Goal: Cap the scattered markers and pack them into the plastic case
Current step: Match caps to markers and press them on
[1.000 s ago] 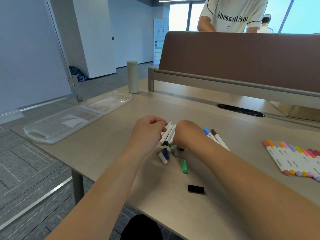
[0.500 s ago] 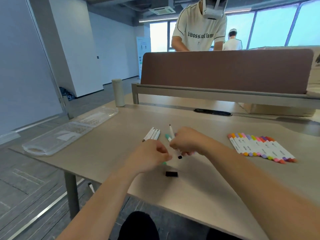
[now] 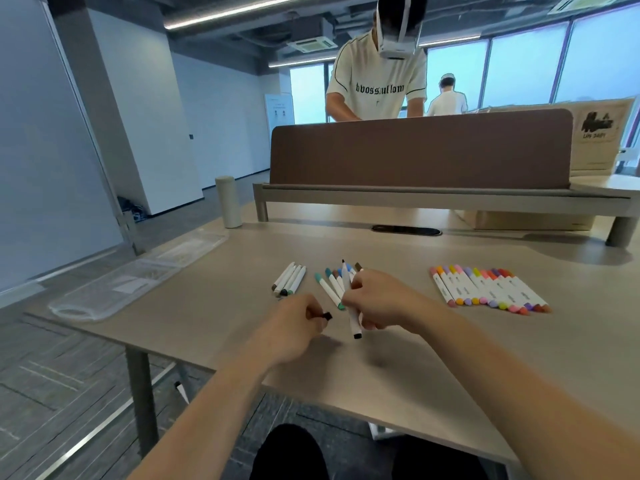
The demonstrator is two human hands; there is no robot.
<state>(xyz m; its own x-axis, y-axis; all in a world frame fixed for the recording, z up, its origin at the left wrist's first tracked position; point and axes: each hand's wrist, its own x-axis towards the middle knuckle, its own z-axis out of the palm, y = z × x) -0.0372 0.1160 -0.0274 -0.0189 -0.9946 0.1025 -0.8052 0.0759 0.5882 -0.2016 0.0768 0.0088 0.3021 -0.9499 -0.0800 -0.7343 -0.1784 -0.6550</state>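
Pinching a black cap (image 3: pixel 326 315) in left hand (image 3: pixel 294 327), right hand (image 3: pixel 375 301) closed on upright white marker (image 3: pixel 350 306)

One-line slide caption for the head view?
Left hand pinches a black cap beside the black marker held in the right hand.

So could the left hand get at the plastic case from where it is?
Probably yes. The plastic case lies open to the left hand's left with bare table between, though its grip already holds a black cap.
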